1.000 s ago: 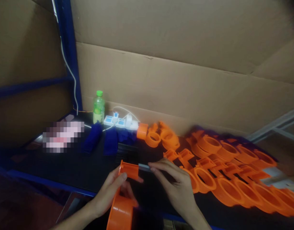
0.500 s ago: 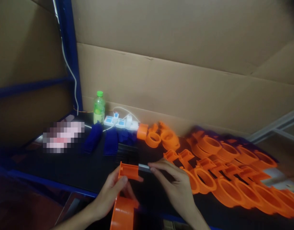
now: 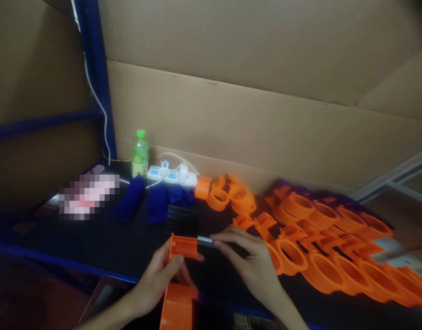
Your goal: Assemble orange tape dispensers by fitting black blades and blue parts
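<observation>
Relayed to me by the head camera, the left hand [image 3: 156, 279] grips a glossy orange plastic holder [image 3: 178, 307], thumb on its flat upper flange, fingers behind; the rounded lower part shows below the hand and is cut off by the bottom edge of my view. The right hand [image 3: 251, 260] pinches a narrow grey strip [image 3: 204, 239] with a toothed upper edge between thumb and index finger, a small, nearly closed grip. I see the strip nearly level, its left end meeting the right edge of the flange; whether it sits in the flange or only against it, I cannot tell. Both pieces are held over the front of a black-topped table [image 3: 94, 243]. To the right I note rows of orange plastic ring-shaped pieces [image 3: 324, 275], overlapping, the nearest partly hidden by the right hand. Beyond the hands lie thin black strips [image 3: 180, 219] and, to their left, dark blue stacks [image 3: 157, 204]. Farther back, near a brown cardboard wall [image 3: 231, 123], I make out a white power strip [image 3: 171, 175] and, left of it, an upright green-capped clear plastic bottle [image 3: 140, 158]
</observation>
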Motion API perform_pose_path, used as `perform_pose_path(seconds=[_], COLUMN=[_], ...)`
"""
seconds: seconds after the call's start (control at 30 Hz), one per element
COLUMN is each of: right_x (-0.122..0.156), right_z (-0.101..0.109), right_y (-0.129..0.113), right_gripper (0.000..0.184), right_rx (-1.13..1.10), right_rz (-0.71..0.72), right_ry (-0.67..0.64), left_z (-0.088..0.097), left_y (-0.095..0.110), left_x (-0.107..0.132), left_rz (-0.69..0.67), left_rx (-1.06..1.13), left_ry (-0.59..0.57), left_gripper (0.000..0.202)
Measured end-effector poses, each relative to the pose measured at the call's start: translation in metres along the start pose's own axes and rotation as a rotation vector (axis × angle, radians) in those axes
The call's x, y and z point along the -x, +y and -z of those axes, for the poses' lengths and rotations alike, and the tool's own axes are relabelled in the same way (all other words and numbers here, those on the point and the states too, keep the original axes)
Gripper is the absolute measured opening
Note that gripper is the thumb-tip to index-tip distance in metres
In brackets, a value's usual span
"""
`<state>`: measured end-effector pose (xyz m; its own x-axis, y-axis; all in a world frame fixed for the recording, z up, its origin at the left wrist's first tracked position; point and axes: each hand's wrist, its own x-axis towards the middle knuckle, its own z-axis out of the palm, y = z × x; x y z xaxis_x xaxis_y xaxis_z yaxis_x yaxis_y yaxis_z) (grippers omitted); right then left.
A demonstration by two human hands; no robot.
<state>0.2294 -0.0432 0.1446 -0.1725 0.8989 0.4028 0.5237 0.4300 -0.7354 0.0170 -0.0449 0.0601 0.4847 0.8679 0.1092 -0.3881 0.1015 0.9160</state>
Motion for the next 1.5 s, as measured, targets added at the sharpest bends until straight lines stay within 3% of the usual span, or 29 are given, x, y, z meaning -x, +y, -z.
perform_pose_path(seconds=[0.4, 0.63, 1.1, 1.5], right_x=[0.002, 0.003, 0.012, 0.005], right_z=[-0.005, -0.005, -0.018, -0.009], right_y=[0.012, 0.016, 0.017, 0.011], right_gripper=[0.012, 0.009, 0.023, 0.014], right_rx=[-0.084, -0.102, -0.086, -0.065], right_rz=[-0.028, -0.005, 0.226, 0.107], right_ry=[0.003, 0.01, 0.134, 0.002], left_z=[-0.002, 0.0, -0.004, -0.002], left_y=[-0.005, -0.012, -0.001, -0.002], left_x=[-0.001, 0.003, -0.001, -0.003], left_rz=[-0.014, -0.045, -0.009, 0.018], left_rx=[-0.091, -0.146, -0.018, -0.008], left_ry=[0.07, 0.04, 0.067, 0.032], left_gripper=[0.034, 0.039, 0.033, 0.036])
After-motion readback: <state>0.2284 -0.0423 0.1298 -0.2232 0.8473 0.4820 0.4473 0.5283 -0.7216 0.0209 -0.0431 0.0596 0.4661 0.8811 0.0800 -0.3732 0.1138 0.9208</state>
